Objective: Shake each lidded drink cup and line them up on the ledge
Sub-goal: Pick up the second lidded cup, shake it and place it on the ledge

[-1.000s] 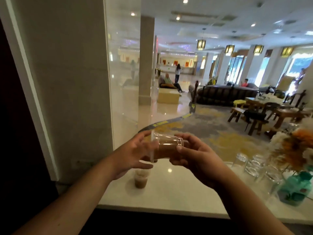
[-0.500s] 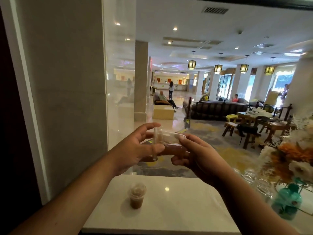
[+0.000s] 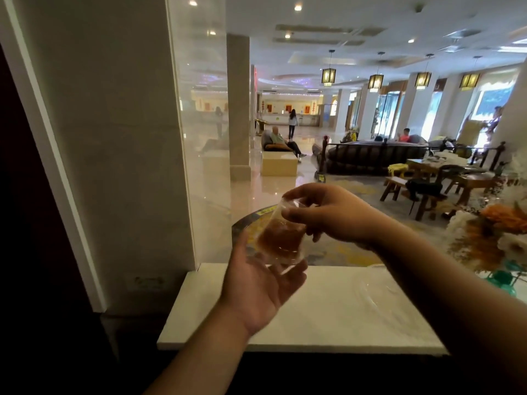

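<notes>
Cup (image 3: 281, 240): clear plastic, lidded, brown drink inside; centre of frame, tilted, lid end toward upper left, raised above the ledge (image 3: 328, 317) and not touching it. Blurred; lid detail hard to read.

Right hand (image 3: 333, 213): centre right, reaching in from the lower right; grip closed on the cup's upper part, thumb (image 3: 296, 215) on the near side, fingers curled over the top.

Left hand (image 3: 261, 283): lower centre, palm up beneath the cup; grip open, fingers spread, cup base just above or resting on the fingertips, contact impossible to tell through the blur.

Ledge: pale stone slab, lower centre to lower right, running along a glass pane.

Flowers (image 3: 502, 232): orange and white, right edge of frame, in a teal vase (image 3: 503, 282).

Pillar (image 3: 114, 138): pale marble, left half of frame.

Beyond the glass: lobby with hanging lamps, sofas, wooden tables; upper centre and upper right.
</notes>
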`<action>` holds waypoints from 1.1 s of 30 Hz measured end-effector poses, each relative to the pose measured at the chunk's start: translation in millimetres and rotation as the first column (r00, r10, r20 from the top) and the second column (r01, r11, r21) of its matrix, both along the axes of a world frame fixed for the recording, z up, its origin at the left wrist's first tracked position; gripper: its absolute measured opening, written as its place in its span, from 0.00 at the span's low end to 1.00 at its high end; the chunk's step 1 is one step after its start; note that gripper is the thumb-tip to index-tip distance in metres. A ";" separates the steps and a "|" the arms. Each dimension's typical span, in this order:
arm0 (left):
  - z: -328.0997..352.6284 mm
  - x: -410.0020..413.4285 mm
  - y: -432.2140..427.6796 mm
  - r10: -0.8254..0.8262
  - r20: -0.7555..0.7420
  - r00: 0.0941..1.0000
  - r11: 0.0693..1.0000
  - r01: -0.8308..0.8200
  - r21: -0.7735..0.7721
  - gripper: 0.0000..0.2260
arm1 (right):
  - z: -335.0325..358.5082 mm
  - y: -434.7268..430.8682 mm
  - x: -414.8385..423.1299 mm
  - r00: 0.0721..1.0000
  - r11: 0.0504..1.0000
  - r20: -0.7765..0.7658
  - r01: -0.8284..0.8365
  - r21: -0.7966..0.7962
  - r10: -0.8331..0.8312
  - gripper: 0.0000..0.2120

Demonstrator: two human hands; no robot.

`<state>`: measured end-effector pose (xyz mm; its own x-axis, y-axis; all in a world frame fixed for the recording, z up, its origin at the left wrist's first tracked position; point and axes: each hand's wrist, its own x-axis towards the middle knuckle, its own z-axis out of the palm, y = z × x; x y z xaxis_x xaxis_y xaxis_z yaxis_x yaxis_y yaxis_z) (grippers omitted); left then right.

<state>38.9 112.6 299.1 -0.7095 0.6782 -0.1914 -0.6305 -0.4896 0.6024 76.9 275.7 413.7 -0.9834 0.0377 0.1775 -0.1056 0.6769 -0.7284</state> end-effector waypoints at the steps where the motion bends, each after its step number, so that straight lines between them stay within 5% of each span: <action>1: -6.2 4.9 3.3 -0.012 0.046 0.999 1.000 0.011 0.028 0.35 | 5.9 -3.5 -2.4 1.000 0.995 0.020 -0.009 0.096 0.007 0.21; 7: -20.2 15.7 12.5 -0.104 0.137 0.985 0.988 0.086 0.132 0.36 | 22.7 -8.2 -14.1 0.990 0.948 0.138 -0.063 0.313 0.020 0.22; 33: -44.9 3.7 15.5 -0.121 0.175 0.977 0.985 0.096 0.142 0.38 | 7.0 -12.6 -30.9 0.980 0.918 0.198 -0.104 0.383 0.029 0.25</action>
